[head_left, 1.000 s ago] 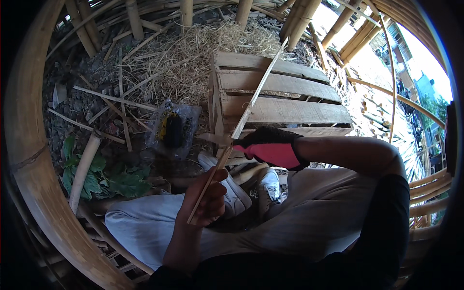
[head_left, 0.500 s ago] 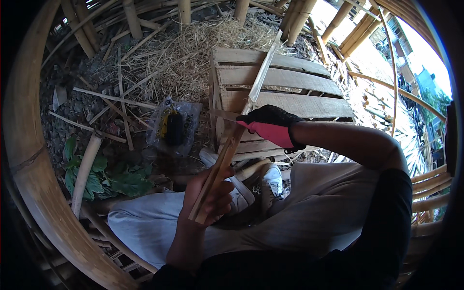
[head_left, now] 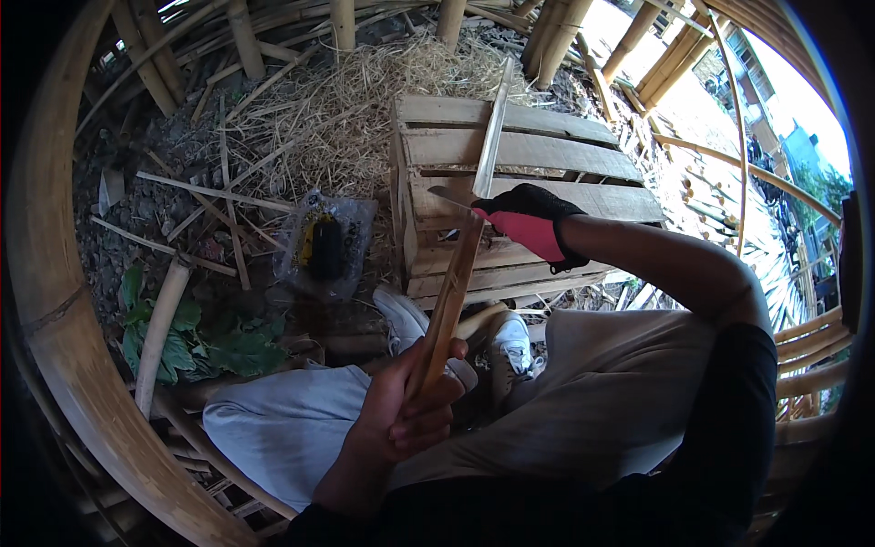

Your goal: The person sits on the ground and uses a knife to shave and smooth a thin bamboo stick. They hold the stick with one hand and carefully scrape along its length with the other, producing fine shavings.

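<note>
A long split bamboo strip slants away from my lap, its far part passing over a slatted wooden crate. My bare left hand is closed round the near part of the strip, which it partly hides. My right hand, in a black and pink glove, is closed on a knife. Its flat blade points left and lies across the strip about midway along; the handle is hidden in the glove. The strip looks pale beyond the blade and browner on my side of it.
Left of the crate lies a clear plastic bag with a black and yellow thing inside. Dry straw, loose bamboo sticks and green leaves cover the ground. A thick bamboo pole curves along the left. My shoes stand before the crate.
My right hand and the knife have moved slightly away from me and to the right along the strip. The strip is turned a little more upright in view, and my left hand has shifted right.
</note>
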`<state>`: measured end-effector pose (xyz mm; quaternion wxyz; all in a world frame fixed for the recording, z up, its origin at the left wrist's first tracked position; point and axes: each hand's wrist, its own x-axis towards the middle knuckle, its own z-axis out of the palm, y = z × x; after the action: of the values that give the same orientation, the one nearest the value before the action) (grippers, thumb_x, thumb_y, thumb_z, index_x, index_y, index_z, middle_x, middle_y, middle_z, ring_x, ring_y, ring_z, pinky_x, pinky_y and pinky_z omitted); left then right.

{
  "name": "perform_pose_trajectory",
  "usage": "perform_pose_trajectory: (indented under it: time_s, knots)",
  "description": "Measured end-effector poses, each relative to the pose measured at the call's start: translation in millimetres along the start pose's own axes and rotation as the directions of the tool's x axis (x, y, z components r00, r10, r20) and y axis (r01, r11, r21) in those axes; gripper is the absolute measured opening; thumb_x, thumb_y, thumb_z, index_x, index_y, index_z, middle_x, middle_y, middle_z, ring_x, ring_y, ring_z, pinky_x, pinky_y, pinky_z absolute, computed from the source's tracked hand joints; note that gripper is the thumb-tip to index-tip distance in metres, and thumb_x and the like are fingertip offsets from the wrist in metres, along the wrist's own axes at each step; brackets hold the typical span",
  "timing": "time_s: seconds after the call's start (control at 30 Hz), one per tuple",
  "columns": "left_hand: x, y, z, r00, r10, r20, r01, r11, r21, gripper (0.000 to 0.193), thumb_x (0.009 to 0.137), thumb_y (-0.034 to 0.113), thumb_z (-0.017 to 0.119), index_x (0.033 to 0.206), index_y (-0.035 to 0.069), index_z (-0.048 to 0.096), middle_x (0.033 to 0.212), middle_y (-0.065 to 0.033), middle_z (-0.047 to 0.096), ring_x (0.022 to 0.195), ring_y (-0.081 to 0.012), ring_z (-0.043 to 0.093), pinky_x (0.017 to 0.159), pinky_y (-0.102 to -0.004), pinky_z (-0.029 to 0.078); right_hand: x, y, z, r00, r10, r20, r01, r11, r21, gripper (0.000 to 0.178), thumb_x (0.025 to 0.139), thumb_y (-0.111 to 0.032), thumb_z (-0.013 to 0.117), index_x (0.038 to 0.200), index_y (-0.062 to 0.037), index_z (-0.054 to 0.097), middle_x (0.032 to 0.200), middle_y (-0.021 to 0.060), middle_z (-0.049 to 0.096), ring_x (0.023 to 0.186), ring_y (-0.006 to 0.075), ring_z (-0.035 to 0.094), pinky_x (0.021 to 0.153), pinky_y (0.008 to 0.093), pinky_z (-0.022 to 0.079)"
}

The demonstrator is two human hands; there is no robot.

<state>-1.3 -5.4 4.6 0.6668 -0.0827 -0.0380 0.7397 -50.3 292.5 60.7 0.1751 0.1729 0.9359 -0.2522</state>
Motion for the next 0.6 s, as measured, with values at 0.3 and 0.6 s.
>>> perform_pose_trajectory:
  time_s: [0.3, 0.6]
  knots:
    - [8, 1, -15, 0.998, 0.015, -0.062, -0.015, 1.000, 0.007, 0.051, 0.110, 0.044, 0.018, 0.124, 0.007, 0.050, 0.050, -0.0018, 0.038, 0.029, -0.0117, 0.039, 0.025, -0.0250, 0.034, -17, 2, 2, 0.983, 0.111, 0.148, -0.155, 0.931, 0.331, 0.032, 0.098, -0.034, 0.058, 0.111, -0.0105, 0.076, 0.081, 0.0041, 0.069, 0.072, 0.0117, 0.058, 0.069, 0.0303, 0.049]
    - [6, 10, -18, 0.994, 0.023, -0.102, -0.016, 0.997, 0.069, 0.046, 0.110, 0.046, 0.022, 0.117, 0.009, 0.049, 0.050, -0.0011, 0.038, 0.028, -0.0110, 0.038, 0.024, -0.0232, 0.030, -6, -12, 4, 0.992, 0.097, 0.080, -0.098, 0.995, -0.001, 0.049, 0.098, -0.052, 0.052, 0.110, -0.0096, 0.073, 0.081, 0.0104, 0.069, 0.072, 0.0186, 0.062, 0.073, 0.0346, 0.051]
